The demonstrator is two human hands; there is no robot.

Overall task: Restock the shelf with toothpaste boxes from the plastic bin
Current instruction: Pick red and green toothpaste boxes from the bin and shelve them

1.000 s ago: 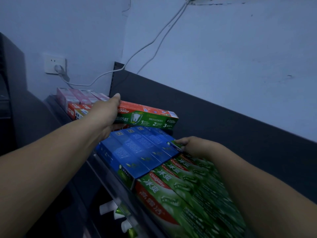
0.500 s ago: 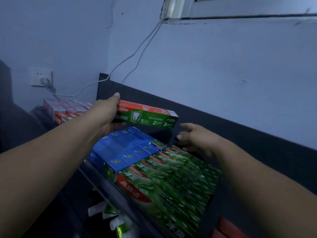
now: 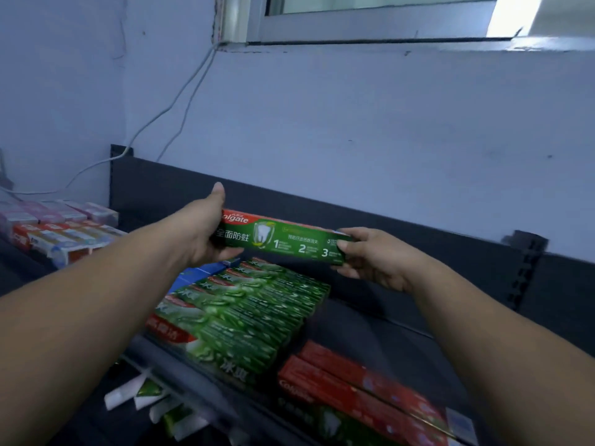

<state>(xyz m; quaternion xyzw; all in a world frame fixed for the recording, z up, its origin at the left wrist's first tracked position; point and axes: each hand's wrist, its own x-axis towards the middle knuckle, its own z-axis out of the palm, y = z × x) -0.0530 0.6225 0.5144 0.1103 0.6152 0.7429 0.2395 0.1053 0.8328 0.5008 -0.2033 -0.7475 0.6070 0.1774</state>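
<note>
Dark shelf [image 3: 370,323] carries a row of green boxes [image 3: 244,310] beside red Colgate boxes [image 3: 354,381] — above them a green Colgate toothpaste box [image 3: 283,241], numbered 1 2 3, gripped endwise by left hand [image 3: 199,233] and right hand [image 3: 373,259]

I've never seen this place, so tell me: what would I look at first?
The green toothpaste box, held up at the centre: the left hand grips one end, the right hand pinches the other. Below it a row of green boxes lies on the shelf, with red boxes nearer on the right.
</note>
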